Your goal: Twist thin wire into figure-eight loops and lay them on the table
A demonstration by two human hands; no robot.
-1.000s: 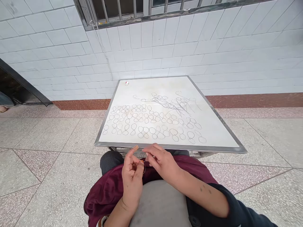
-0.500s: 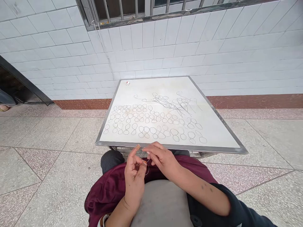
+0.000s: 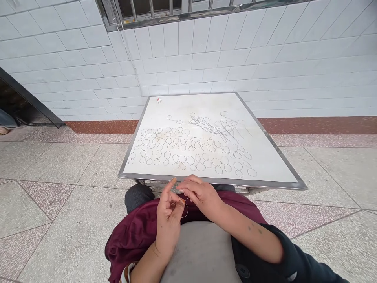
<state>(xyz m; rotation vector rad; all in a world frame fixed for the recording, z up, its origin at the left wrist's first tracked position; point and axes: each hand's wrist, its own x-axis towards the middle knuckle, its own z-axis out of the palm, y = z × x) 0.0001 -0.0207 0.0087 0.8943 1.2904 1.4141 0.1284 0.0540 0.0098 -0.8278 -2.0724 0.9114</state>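
Note:
A thin looped wire (image 3: 186, 212) is between my hands, just in front of the table's near edge. My left hand (image 3: 169, 212) pinches it between thumb and fingers, and part of the loop hangs below the thumb. My right hand (image 3: 203, 196) is closed at the fingertips on the wire's upper part, close beside the left fingers. On the white table (image 3: 273, 173) lie rows of thin wire loops (image 3: 182, 162), many shaped like a figure eight. Behind them is a tangled heap of loose wire pieces (image 3: 212, 125).
A small red-and-white object (image 3: 159, 100) sits at the table's far left corner. The table stands against a white tiled wall (image 3: 200, 63) below a barred window (image 3: 171, 8). At the left edge a person's foot (image 3: 4, 130) shows near a dark doorway (image 3: 17, 102).
The view has tilted slightly. Both hands stay together on the wire, with only a small shift of the fingers. The loops on the table have not moved.

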